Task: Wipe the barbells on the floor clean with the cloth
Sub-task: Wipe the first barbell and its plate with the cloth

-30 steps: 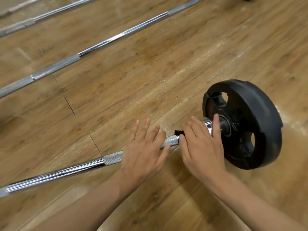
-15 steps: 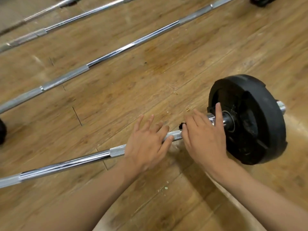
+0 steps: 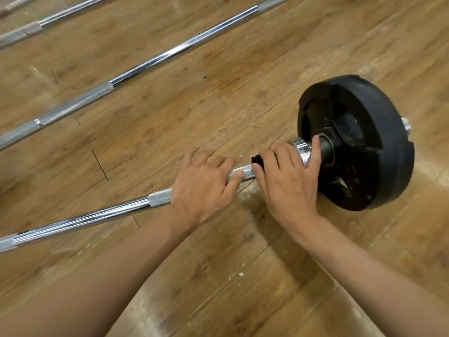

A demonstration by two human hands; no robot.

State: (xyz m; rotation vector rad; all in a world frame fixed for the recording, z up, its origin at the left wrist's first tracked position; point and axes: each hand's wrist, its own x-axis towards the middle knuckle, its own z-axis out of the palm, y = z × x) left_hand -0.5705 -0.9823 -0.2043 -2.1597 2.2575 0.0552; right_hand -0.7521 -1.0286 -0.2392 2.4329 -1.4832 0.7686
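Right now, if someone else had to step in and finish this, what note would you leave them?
Left hand: lies over the knurled part of the nearest barbell, fingers relaxed, steadying it.
Right hand: wraps the black cloth round the same bar, just beside the chrome collar and the black weight plate.
Done: cannot tell how much of this bar is already wiped.
Left: probably the long stretch of this bar away from the plate, then the other barbells lying farther off on the wooden floor.
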